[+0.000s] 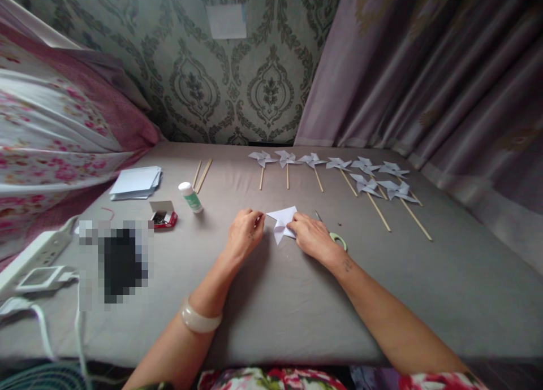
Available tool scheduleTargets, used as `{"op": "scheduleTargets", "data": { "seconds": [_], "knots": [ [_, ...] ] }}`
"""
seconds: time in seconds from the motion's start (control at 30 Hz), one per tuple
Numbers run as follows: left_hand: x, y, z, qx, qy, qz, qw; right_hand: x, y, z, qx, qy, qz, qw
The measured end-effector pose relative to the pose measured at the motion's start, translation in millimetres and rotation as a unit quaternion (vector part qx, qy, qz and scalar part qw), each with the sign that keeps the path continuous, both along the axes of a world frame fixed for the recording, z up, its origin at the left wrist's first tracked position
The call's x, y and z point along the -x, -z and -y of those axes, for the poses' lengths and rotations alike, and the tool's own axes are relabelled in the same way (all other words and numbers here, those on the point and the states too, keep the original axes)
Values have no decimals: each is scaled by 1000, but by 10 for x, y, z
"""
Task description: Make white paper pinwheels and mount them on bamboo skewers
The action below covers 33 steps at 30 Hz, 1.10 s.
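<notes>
A white paper pinwheel (281, 219), partly folded, lies on the cloth-covered table before me. My right hand (309, 233) has its fingers closed on the paper's right side, pressing it near the middle. Just off the paper's left tip, my left hand (247, 230) is curled with thumb and fingers together; whether something small sits in that pinch is hidden. Scissors (338, 241) with light green handles rest beside my right hand, partly covered by it. Left of my hands stand a white-and-green glue bottle (190, 197) and an open red box (163, 217) of small dark pieces.
Several finished pinwheels on sticks (339, 164) lie along the back right. Loose wooden sticks (204, 176) and a stack of white paper (136, 182) are at the back left. A power strip (36, 260) with cables sits at the left edge, near a blurred dark object (122, 264).
</notes>
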<state>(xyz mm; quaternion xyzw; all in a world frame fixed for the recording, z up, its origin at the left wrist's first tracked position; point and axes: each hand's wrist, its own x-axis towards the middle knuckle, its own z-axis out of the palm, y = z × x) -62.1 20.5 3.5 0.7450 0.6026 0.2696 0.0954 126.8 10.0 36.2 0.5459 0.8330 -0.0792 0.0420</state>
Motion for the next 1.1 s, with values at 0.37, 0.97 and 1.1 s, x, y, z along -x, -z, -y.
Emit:
{"op": "scheduleTargets", "data": {
  "seconds": [0.37,0.97,1.1],
  "knots": [
    [-29,13,-22,9,9,7,1000,-47,-29,-58,22,39,-65,997],
    [-11,45,-47,-1,14,0,1000,-112,45,-150,11,59,-112,992],
    [-20,38,-38,2,11,1,1000,-131,65,-162,15,55,-120,991]
  ]
}}
